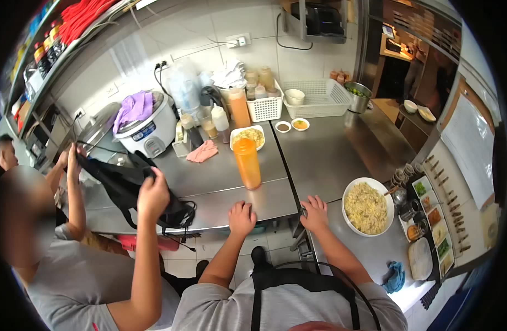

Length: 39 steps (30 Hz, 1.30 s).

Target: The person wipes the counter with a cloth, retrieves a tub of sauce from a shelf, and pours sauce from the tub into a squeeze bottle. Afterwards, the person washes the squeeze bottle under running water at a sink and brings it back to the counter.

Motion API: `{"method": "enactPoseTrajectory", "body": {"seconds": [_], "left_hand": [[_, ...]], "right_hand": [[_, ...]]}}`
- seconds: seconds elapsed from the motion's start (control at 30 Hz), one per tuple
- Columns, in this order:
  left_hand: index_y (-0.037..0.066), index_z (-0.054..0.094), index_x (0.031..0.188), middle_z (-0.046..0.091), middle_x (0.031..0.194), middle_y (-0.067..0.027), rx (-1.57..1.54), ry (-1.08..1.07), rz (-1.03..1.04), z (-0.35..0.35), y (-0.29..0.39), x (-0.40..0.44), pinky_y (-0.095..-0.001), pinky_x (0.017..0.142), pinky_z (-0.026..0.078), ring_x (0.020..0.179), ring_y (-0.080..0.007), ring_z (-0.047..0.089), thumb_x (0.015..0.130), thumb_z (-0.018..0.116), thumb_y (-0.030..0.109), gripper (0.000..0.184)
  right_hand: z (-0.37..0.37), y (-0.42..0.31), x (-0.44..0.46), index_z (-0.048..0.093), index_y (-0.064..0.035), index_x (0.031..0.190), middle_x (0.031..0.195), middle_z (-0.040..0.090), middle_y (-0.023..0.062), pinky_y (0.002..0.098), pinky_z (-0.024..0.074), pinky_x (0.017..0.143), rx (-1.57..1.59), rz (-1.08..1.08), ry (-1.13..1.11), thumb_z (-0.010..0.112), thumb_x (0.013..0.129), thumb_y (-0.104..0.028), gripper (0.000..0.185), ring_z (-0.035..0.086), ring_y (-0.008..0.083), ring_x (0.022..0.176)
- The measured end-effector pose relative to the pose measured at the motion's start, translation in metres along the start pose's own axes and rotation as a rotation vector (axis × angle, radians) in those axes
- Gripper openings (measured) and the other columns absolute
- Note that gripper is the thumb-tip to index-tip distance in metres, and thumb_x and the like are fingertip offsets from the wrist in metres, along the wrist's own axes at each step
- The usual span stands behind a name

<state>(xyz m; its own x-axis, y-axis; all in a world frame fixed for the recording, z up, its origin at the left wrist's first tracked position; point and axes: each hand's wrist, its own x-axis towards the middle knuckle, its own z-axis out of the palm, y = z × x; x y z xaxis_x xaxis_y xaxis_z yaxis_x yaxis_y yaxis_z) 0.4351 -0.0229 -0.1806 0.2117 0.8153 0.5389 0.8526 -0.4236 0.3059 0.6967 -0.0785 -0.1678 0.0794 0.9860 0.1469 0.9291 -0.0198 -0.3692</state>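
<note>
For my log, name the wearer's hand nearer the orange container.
Left: the left hand rests in front of the container, at the counter edge; the right hand is farther right.

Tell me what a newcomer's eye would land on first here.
Probably the tall orange container, upright on the steel counter beyond the left hand. Next, likely the large white bowl of fried rice, right of the right hand. At left, a co-worker's hand holds up black fabric.
</note>
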Motion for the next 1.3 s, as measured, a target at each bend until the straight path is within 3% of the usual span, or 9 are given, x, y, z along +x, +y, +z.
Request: {"method": "enactPoseTrajectory", "body": {"seconds": [0.1, 0.33, 0.5, 0.73, 1.3], "left_hand": [[0.01, 0.055, 0.093, 0.05, 0.1, -0.0103, -0.008, -0.004, 0.014, 0.0, 0.001, 0.0, -0.0411, 0.08, 0.036, 0.098, -0.027, 0.046, 0.067, 0.055, 0.023, 0.029], [0.011, 0.054, 0.097, 0.049, 0.103, -0.0102, -0.008, -0.006, 0.001, 0.003, -0.005, -0.004, -0.0404, 0.082, 0.036, 0.1, -0.027, 0.045, 0.068, 0.056, 0.023, 0.031], [0.012, 0.049, 0.109, 0.045, 0.115, -0.012, 0.038, -0.08, 0.002, 0.001, -0.005, -0.02, -0.0444, 0.089, 0.031, 0.112, -0.0297, 0.039, 0.07, 0.058, 0.026, 0.043], [0.016, 0.028, 0.129, 0.026, 0.132, -0.0165, 0.133, -0.249, 0.008, -0.022, 0.005, -0.053, -0.0503, 0.097, 0.021, 0.123, -0.0348, 0.023, 0.063, 0.065, 0.033, 0.078], [0.015, 0.014, 0.134, 0.013, 0.138, -0.0182, 0.198, -0.487, -0.052, -0.026, 0.009, -0.052, -0.0519, 0.1, 0.013, 0.127, -0.0369, 0.01, 0.062, 0.068, 0.037, 0.092]], "right_hand": [[0.005, 0.002, -0.002, 0.053, -0.0163, 0.11, 0.125, 0.039, 0.0097, 0.044, 0.018, 0.1, 0.036, -0.031, 0.092, 0.059, 0.062, -0.02, 0.049, 0.027, 0.0294, 0.121], [0.005, 0.001, 0.001, 0.053, -0.0173, 0.111, 0.127, 0.038, 0.008, 0.0433, 0.0177, 0.101, 0.012, -0.009, 0.039, 0.06, 0.062, -0.02, 0.049, 0.027, 0.0278, 0.122], [0.001, 0.0, -0.001, 0.052, -0.0157, 0.111, 0.128, 0.037, 0.0088, 0.0443, 0.0168, 0.101, 0.011, -0.018, 0.042, 0.06, 0.064, -0.02, 0.048, 0.027, 0.0282, 0.122], [0.007, 0.004, 0.002, 0.052, -0.0149, 0.111, 0.128, 0.037, 0.0093, 0.0451, 0.0155, 0.102, 0.02, -0.017, 0.017, 0.059, 0.063, -0.019, 0.048, 0.026, 0.0285, 0.123], [0.007, 0.005, -0.001, 0.052, -0.0127, 0.109, 0.127, 0.038, 0.012, 0.0457, 0.0166, 0.1, 0.048, -0.044, 0.055, 0.058, 0.064, -0.018, 0.046, 0.027, 0.0296, 0.122]]}}
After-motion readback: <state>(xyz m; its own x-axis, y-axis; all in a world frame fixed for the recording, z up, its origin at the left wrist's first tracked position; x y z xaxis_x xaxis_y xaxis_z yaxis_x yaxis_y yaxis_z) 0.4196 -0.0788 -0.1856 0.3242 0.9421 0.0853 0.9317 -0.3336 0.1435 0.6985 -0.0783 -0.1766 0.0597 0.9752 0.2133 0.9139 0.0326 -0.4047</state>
